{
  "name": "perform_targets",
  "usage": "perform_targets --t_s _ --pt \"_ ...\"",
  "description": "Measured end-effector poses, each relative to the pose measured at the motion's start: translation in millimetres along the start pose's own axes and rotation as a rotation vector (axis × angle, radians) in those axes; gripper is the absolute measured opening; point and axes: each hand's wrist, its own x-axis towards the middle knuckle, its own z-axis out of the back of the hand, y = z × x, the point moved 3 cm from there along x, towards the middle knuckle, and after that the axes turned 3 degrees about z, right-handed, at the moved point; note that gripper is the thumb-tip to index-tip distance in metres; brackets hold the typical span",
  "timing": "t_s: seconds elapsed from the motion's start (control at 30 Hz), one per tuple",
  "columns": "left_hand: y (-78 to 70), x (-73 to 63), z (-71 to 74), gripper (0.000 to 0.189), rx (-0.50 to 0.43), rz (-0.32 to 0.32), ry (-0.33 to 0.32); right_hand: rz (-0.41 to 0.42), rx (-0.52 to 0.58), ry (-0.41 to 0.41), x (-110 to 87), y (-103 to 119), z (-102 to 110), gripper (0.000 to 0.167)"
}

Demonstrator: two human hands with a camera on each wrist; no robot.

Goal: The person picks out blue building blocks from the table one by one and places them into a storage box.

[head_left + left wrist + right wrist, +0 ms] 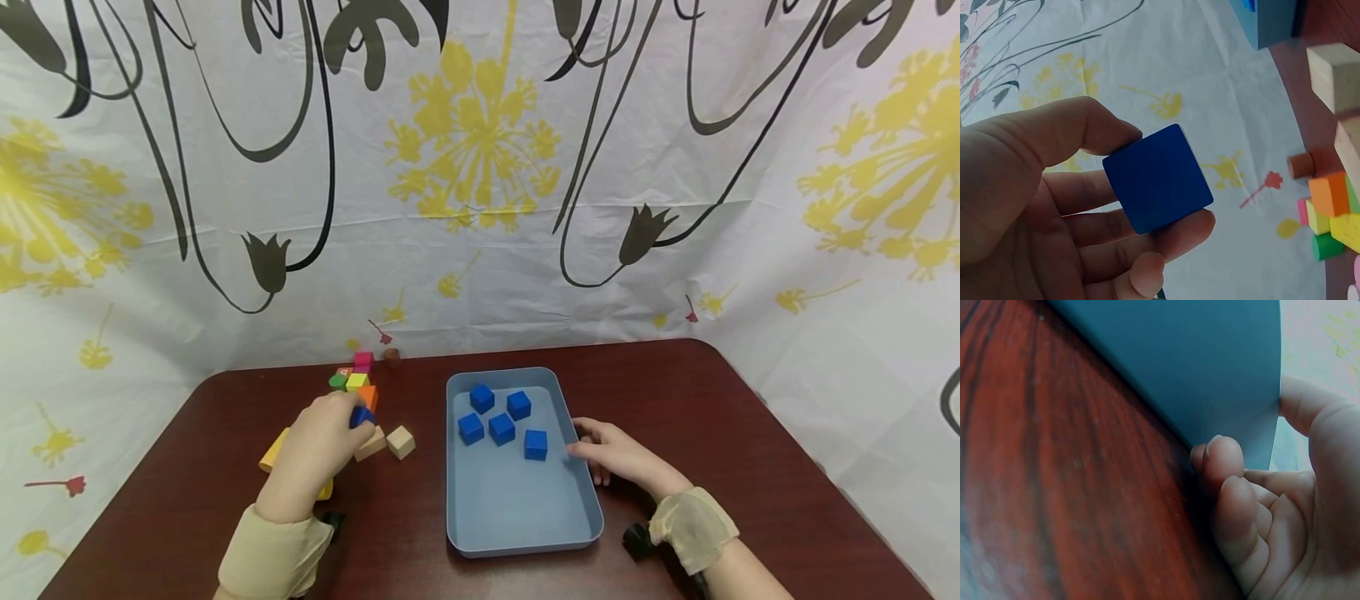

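Note:
My left hand (322, 442) pinches a blue cube (1159, 179) between thumb and fingers, above the group of coloured blocks at the left. In the left wrist view one face of the cube shows whole, with the fingertips along its lower edge. A blue-grey tray (517, 508) lies in the middle of the table, and several blue cubes (502, 429) sit in its far half. At the tray's right side, my right hand (618, 454) grips the wall, its thumb over the rim and its fingers curled against the outside.
Around the left hand lie a pale wooden cube (401, 442), an orange block (368, 397), a green block (338, 382), a yellow block (273, 450) and a pink block (363, 359). A brown cylinder (1300, 165) stands near the table's far edge. A patterned cloth (480, 292) hangs behind.

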Motion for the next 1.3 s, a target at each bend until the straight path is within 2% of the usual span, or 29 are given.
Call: perform_targets --t_s 0.13,0.23,0.37,0.6,1.3 --pt "-8.0 0.0 -1.3 0.012 -0.010 0.013 -0.002 0.001 -0.004 -0.009 2.5 -7.7 0.1 0.062" --pt "-13.8 0.7 -3.1 0.023 -0.002 0.015 -0.009 0.000 0.007 -0.005 2.3 -9.0 0.1 0.063" --pt "-20.9 1.2 -6.1 0.034 0.003 -0.021 -0.017 -0.002 0.004 -0.001 1.8 -9.0 -0.1 0.063" --pt "-29.1 3.0 -11.9 0.031 0.010 -0.043 -0.025 -0.003 0.003 -0.003 1.7 -7.4 -0.5 0.063" --pt "-64.4 10.9 -31.0 0.028 -0.024 -0.098 0.028 -0.006 0.003 -0.001 1.9 -8.2 -1.0 0.065"
